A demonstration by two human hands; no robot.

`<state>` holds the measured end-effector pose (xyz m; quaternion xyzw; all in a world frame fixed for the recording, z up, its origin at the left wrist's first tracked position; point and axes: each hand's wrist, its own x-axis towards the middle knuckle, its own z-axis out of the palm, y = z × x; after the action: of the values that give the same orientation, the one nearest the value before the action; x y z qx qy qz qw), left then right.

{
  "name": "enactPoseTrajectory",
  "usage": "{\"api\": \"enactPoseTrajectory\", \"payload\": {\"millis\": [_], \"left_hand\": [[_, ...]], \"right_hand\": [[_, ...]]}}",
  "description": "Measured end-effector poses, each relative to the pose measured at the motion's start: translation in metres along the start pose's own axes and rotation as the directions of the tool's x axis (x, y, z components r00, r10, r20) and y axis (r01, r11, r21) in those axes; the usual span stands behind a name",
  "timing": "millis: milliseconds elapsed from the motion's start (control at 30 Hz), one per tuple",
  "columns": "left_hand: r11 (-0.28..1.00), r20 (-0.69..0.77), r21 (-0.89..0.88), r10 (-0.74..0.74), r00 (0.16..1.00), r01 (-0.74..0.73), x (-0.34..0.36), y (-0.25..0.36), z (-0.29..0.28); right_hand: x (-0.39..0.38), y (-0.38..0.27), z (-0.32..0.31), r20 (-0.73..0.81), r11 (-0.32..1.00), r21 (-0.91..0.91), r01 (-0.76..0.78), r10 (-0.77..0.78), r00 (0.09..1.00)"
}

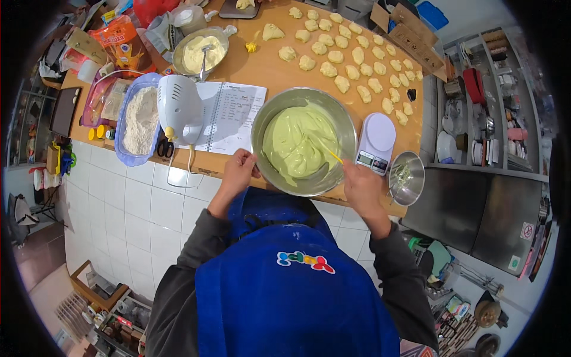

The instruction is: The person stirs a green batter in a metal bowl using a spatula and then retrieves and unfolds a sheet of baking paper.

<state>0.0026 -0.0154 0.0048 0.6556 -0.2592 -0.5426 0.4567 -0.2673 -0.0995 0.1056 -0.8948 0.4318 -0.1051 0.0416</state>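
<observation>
A large steel mixing bowl [260, 156] stands at the table's near edge, holding thick pale-green batter [294, 140]. My left hand [239, 171] grips the bowl's left rim, fingers closed on it. In my right hand [363, 189], at the bowl's right rim, is the yellow handle of a spatula [329, 152]; its head is sunk in the batter and hidden. Just right of the bowl lies a white kitchen scale [379, 134]. Beside the scale, a smaller steel bowl [415, 184] has green smears and what look like whisk beaters inside.
A white hand mixer [178, 107] stands on an open spiral notebook [238, 98], left of the bowl. Further left is a blue tub [122, 143] of flour. Behind are a steel bowl [223, 44] of pale-yellow powder and many dough pieces [335, 56]. A cardboard box [410, 38] sits back right.
</observation>
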Motion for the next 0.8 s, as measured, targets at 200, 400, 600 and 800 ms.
{"api": "enactPoseTrajectory", "payload": {"millis": [200, 400, 600, 800], "left_hand": [[0.990, 0.107, -0.132, -0.045, 0.993, 0.059, -0.020, -0.012, 0.005], [0.985, 0.182, -0.152, -0.058, 0.982, 0.087, -0.017, -0.008, 0.008], [0.989, 0.222, -0.113, -0.067, 0.973, 0.094, -0.016, -0.006, 0.011], [0.987, 0.225, -0.120, -0.075, 0.972, 0.104, -0.018, -0.004, 0.013]], "right_hand": [[-0.031, -0.045, 0.015, 0.012, 0.970, 0.223, -0.101, 0.101, 0.995], [-0.033, -0.084, 0.036, 0.152, 0.945, 0.297, -0.135, 0.093, 0.984], [-0.027, -0.099, 0.051, 0.171, 0.952, 0.298, -0.075, 0.024, 0.985], [-0.037, -0.100, 0.049, 0.276, 0.961, 0.253, -0.110, 0.037, 0.960]]}}
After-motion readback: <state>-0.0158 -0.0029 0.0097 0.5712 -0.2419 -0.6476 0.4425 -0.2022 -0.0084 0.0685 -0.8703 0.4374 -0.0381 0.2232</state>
